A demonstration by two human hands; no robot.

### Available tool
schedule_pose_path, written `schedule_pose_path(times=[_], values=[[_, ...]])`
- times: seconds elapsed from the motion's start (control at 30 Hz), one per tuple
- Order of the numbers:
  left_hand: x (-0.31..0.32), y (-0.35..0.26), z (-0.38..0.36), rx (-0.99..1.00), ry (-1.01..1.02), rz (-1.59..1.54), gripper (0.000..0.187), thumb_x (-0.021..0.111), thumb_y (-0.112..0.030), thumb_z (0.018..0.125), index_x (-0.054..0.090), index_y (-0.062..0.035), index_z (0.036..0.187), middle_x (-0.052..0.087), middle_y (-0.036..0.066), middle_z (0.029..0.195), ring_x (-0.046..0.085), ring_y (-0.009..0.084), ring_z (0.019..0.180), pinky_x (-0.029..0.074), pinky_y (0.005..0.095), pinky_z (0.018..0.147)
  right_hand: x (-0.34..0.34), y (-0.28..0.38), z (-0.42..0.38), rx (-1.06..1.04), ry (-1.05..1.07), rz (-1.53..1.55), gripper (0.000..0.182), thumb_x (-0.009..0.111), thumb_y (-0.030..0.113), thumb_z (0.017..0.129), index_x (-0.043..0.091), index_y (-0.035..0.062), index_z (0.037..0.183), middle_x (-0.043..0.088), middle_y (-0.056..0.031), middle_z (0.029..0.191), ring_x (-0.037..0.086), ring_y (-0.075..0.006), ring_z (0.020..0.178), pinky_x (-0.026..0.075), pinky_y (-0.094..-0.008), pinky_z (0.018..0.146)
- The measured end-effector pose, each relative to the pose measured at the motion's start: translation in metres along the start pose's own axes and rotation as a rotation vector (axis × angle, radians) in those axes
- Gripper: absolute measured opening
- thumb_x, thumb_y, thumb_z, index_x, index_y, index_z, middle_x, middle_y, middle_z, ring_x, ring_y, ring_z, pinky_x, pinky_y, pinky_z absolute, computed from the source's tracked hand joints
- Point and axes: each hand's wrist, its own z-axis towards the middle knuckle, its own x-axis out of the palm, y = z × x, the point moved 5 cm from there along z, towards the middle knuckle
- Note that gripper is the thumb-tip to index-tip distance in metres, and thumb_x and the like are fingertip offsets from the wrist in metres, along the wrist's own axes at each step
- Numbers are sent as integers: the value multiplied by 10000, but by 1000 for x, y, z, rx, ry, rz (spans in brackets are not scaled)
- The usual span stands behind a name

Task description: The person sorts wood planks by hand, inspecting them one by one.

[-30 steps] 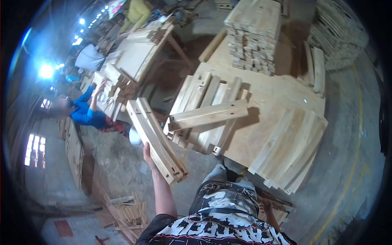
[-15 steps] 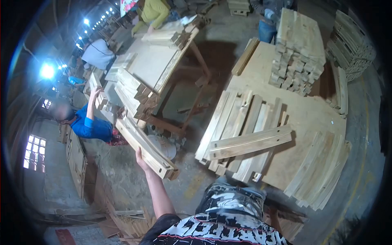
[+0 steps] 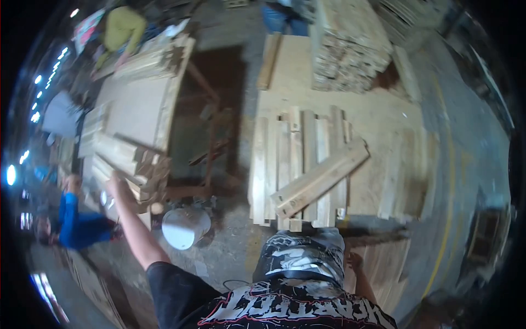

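My left hand (image 3: 114, 185) reaches to the stack of wooden pieces (image 3: 129, 162) at the near end of the left table; its fingers are blurred against the wood. My right hand (image 3: 355, 262) hangs low beside my right leg, its fingers too small and dim to read. In front of me, several long wooden pieces (image 3: 308, 145) lie side by side on the right table (image 3: 364, 112). One slotted wooden bar (image 3: 323, 178) rests diagonally across them.
A white bucket (image 3: 186, 227) stands on the floor between the tables. A tall wood stack (image 3: 353, 49) is at the right table's far end, and more strips (image 3: 408, 172) lie at its right. A co-worker in blue (image 3: 82, 222) is at the left.
The view has turned, shifting the scene left. My left hand no longer holds the long wooden piece and now reaches to the stack on the left table.
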Motion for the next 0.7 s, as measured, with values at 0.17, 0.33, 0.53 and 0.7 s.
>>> schedule_pose_path(times=[0.17, 0.33, 0.53, 0.7], values=[[31, -118, -99, 657, -492, 627, 639, 596, -471, 974, 555, 20, 1381, 615, 251, 1260, 590, 396, 1151, 459, 499, 994, 16, -1, -87, 275, -174, 264, 493, 601, 456, 995, 586, 128, 1364, 733, -125, 1066, 706, -297, 963, 538, -478, 795], [153, -112, -402, 1151, 518, 91, 383, 693, -180, 917, 609, 38, 1219, 612, 230, 1215, 570, 381, 1148, 443, 474, 1007, 45, -58, -82, -113, -44, -344, 353, 577, 387, 1010, 670, 93, 1184, 725, -167, 1050, 686, -393, 943, 532, -420, 800], [230, 8, -627, 1297, 1094, 536, 1099, 840, -494, 729, 281, -87, 1584, 418, 296, 1447, 463, 442, 1309, 356, 615, 1077, 1, -22, -71, 1, -390, 10, 418, 576, 370, 1013, 704, -15, 1111, 738, -161, 978, 728, -287, 878, 565, -383, 764], [261, 26, -646, 1205, 1054, 754, 1109, 868, -344, 689, 268, -72, 1581, 469, 249, 1381, 485, 402, 1242, 373, 535, 1049, -57, -16, -14, -165, -419, 86, 397, 598, 302, 1014, 671, -45, 1192, 737, -157, 987, 727, -224, 871, 582, -357, 741]])
